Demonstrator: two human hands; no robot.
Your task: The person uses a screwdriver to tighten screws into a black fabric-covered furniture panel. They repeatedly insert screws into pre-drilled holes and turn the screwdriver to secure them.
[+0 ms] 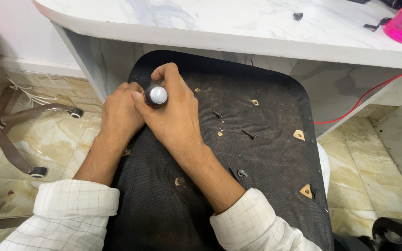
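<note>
On black seat underside (266, 186): right hand (170, 118) fingers clamped on screwdriver (156, 95); left hand (119, 111) fingers hidden.

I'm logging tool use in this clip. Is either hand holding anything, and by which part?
The right hand grips a screwdriver by its dark handle, fingers wrapped around it just below the grey end cap. The left hand rests beside it; whether it holds anything cannot be told.
</note>
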